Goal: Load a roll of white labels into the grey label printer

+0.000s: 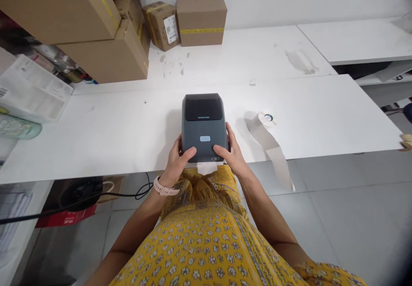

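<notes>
A dark grey label printer (pixel 204 127) stands at the front edge of the white table, its lid down and a pale button on top. From its front slot hangs a short white paper label (pixel 207 168). My left hand (pixel 177 157) grips the printer's left side, thumb on its top front corner. On the opposite side my right hand (pixel 232 150) holds it the same way; the fingers of both hands are partly hidden by the casing. To the right lies a roll of labels (pixel 267 118), its unwound strip (pixel 275 153) trailing over the table edge.
Stacked cardboard boxes (pixel 112 58) fill the table's back left, with two smaller boxes, one a taped carton (pixel 202 19), against the wall. A clear plastic bin (pixel 35 88) and a green bottle (pixel 19 126) are at far left. A black cable (pixel 125 195) runs below the table.
</notes>
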The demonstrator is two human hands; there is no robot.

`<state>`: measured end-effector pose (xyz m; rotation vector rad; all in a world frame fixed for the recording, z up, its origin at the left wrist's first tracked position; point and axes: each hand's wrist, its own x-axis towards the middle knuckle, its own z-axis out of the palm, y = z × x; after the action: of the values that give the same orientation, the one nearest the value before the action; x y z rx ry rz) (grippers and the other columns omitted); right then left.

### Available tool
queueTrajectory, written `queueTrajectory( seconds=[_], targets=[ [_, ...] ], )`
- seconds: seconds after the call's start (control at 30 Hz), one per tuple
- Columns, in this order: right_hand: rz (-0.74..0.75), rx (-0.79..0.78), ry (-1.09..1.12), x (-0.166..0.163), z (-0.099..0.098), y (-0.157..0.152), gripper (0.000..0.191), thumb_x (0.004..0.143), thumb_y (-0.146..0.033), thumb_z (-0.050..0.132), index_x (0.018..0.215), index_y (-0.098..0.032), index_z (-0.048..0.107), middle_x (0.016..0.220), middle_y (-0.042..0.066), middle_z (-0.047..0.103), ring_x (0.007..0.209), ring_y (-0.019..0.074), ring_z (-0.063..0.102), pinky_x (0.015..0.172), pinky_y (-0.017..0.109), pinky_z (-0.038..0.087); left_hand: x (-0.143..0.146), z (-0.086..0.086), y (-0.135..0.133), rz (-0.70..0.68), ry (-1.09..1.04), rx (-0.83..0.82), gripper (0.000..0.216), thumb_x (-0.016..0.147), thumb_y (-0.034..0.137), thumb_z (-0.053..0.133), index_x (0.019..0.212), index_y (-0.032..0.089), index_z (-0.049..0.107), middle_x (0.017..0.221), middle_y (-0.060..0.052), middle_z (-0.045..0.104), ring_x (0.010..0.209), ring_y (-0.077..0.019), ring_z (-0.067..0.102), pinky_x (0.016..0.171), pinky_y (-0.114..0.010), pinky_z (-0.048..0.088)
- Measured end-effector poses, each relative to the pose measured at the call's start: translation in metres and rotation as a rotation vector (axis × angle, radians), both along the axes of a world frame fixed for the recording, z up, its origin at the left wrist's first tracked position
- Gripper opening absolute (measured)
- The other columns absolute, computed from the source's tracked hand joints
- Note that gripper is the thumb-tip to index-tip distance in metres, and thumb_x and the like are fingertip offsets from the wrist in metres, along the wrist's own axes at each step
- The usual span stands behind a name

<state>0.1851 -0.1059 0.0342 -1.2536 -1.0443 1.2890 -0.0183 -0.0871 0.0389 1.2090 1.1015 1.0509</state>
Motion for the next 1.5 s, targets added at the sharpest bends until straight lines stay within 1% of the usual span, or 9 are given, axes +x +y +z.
queueTrajectory(
  seconds=[0.17, 0.33, 0.5, 0.63, 0.87, 1.13, 1.33, 1.43, 1.5],
  targets=[
    [-0.019, 0.045, -0.021, -0.006, -0.002, -0.004, 0.107, 0.078, -0.063, 0.073, 0.161, -0.033, 0.013, 0.165, 0.008, 0.033, 0.148, 0.0291, 0.041, 0.122, 0.053, 0.036, 0.002, -0.005, -0.006, 0.012, 0.041, 0.081, 0.063, 0.086, 0.049, 0.070, 0.138, 0.020, 0.051, 0.141, -0.015, 0.060, 0.127, -0.0282, 0.059, 0.102, -0.043, 0.053],
    [-0.076, 0.086, -0.080, -0.012, -0.011, -0.015, 0.095, 0.087, -0.067, 0.058, 0.162, -0.033, 0.009, 0.170, 0.007, 0.020, 0.155, 0.0265, 0.027, 0.125, 0.052, 0.031, 0.000, -0.007, -0.057, 0.512, 0.209, 0.209, 0.035, 0.087, 0.048, 0.068, 0.109, 0.022, 0.062, 0.105, -0.006, 0.068, 0.095, -0.0176, 0.064, 0.080, -0.030, 0.053],
    [-0.106, 0.128, -0.077, -0.012, -0.014, -0.016, 0.088, 0.087, -0.064, 0.062, 0.159, -0.032, 0.023, 0.170, 0.006, 0.021, 0.157, 0.0242, 0.023, 0.129, 0.047, 0.022, 0.013, -0.001, -0.077, -0.143, 0.029, -0.300, 0.048, 0.088, 0.059, 0.058, 0.070, 0.016, 0.067, 0.056, 0.001, 0.054, 0.048, -0.0084, 0.044, 0.047, -0.024, 0.033],
    [-0.117, 0.134, -0.052, -0.013, -0.015, -0.013, 0.090, 0.083, -0.065, 0.064, 0.157, -0.030, 0.027, 0.168, 0.007, 0.026, 0.155, 0.0258, 0.027, 0.128, 0.048, 0.024, 0.035, 0.004, -0.062, -0.130, -0.093, -0.447, 0.046, 0.081, 0.058, 0.065, 0.067, 0.014, 0.067, 0.055, 0.000, 0.058, 0.043, -0.0068, 0.044, 0.044, -0.023, 0.027],
    [-0.147, 0.236, -0.240, -0.014, -0.008, -0.017, 0.075, 0.092, -0.057, 0.056, 0.157, -0.034, 0.027, 0.168, 0.007, 0.027, 0.154, 0.0267, 0.029, 0.125, 0.054, 0.029, 0.044, 0.001, -0.059, -0.055, -0.090, -0.361, 0.045, 0.074, 0.057, 0.074, 0.064, 0.014, 0.067, 0.061, -0.005, 0.069, 0.050, -0.0093, 0.055, 0.051, -0.023, 0.040],
    [-0.081, 0.528, -0.845, -0.018, 0.031, -0.015, 0.025, 0.093, -0.049, 0.060, 0.116, -0.043, 0.068, 0.162, -0.012, 0.038, 0.157, 0.0353, 0.015, 0.125, 0.068, 0.003, 0.017, -0.006, -0.057, -0.220, 0.010, -0.270, 0.039, 0.082, 0.053, 0.069, 0.069, 0.016, 0.069, 0.067, -0.004, 0.070, 0.058, -0.0126, 0.060, 0.060, -0.027, 0.048],
    [0.029, 0.482, -0.818, -0.019, 0.036, -0.003, 0.022, 0.093, -0.054, 0.060, 0.104, -0.038, 0.069, 0.157, -0.008, 0.047, 0.158, 0.0346, 0.013, 0.123, 0.070, -0.009, -0.011, -0.009, -0.054, 0.327, 0.122, 0.012, 0.041, 0.093, 0.047, 0.059, 0.064, 0.019, 0.063, 0.058, 0.002, 0.057, 0.056, -0.0108, 0.051, 0.056, -0.025, 0.043],
    [0.064, 0.495, -0.724, -0.012, 0.027, -0.004, 0.032, 0.094, -0.060, 0.055, 0.113, -0.038, 0.068, 0.161, -0.007, 0.041, 0.158, 0.0324, 0.015, 0.126, 0.068, 0.003, -0.008, -0.007, -0.043, 0.480, 0.136, 0.221, 0.030, 0.097, 0.047, 0.054, 0.098, 0.023, 0.073, 0.101, -0.003, 0.073, 0.094, -0.0166, 0.066, 0.082, -0.029, 0.053],
    [0.020, 0.475, -0.565, -0.007, 0.015, -0.010, 0.044, 0.097, -0.064, 0.045, 0.130, -0.040, 0.060, 0.168, -0.007, 0.027, 0.158, 0.0297, 0.016, 0.127, 0.063, 0.016, -0.001, -0.006, -0.036, 0.401, 0.119, 0.253, 0.043, 0.099, 0.050, 0.047, 0.131, 0.026, 0.063, 0.142, -0.005, 0.061, 0.132, -0.0207, 0.055, 0.108, -0.035, 0.047]
  ],
)
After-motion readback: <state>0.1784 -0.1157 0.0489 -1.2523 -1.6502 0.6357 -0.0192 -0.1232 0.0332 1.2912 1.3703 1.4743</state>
